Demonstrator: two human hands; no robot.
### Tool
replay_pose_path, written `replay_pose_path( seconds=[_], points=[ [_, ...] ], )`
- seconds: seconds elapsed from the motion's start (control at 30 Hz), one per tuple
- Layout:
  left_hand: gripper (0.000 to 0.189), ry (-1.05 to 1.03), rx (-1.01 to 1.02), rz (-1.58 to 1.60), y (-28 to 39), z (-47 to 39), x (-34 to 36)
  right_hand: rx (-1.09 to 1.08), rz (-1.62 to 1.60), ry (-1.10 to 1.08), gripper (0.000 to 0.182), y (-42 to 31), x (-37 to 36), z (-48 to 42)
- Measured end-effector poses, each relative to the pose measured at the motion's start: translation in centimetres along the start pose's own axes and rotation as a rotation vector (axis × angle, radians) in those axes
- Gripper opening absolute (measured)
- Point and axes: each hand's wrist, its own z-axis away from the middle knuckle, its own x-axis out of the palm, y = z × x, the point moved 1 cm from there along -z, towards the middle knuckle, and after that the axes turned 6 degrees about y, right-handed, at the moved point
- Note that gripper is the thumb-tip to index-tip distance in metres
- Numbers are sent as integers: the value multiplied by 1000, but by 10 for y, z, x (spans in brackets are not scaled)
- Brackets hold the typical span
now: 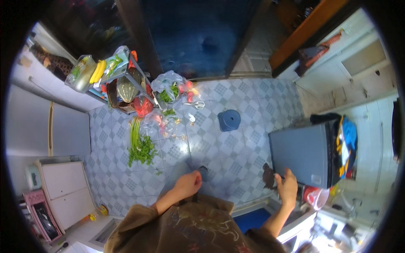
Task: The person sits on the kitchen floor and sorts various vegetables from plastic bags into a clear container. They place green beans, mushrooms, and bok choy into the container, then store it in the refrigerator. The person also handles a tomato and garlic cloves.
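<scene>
My left hand (189, 184) hangs in front of my brown shirt, its fingers curled into a loose fist with no object visible in it. On the right, my right hand (287, 187) reaches out with thumb and fingers apart, holding nothing. It appears beside the lower corner of a grey washing machine (299, 151); I cannot tell whether they touch. A dark brown cloth-like item (269, 177) is by the machine's base. Leafy green stalks (140, 148) lie on the tiled floor (202, 148) ahead to my left. Kitchen scissors (197, 104) rest farther off.
A blue plastic stool (229, 120) stands mid-floor. Left of it are plastic bags (164, 83) with greens and scraps, and a rack (129, 77) bearing bananas (98, 71) and a squash (127, 88). A white cabinet (65, 189) stands at left, a red-and-white bucket (315, 196) at right.
</scene>
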Motion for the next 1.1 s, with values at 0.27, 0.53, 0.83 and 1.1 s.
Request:
replay_pose_path(
  seconds=[0.27,0.53,0.83,1.1],
  points=[
    [17,490,-242,52,-52,-72,-42,-572,-194,-161,48,-173,42,-186],
    [14,540,-316,137,-37,-183,-89,-555,-50,-382,48,-235,102,-296],
    [20,737,-479,380,-55,-253,-99,-625,-89,-618,29,-297,353,-422],
    [17,904,-721,552,-92,-343,-60,-739,303,-945,27,-307,575,-486]
  ],
)
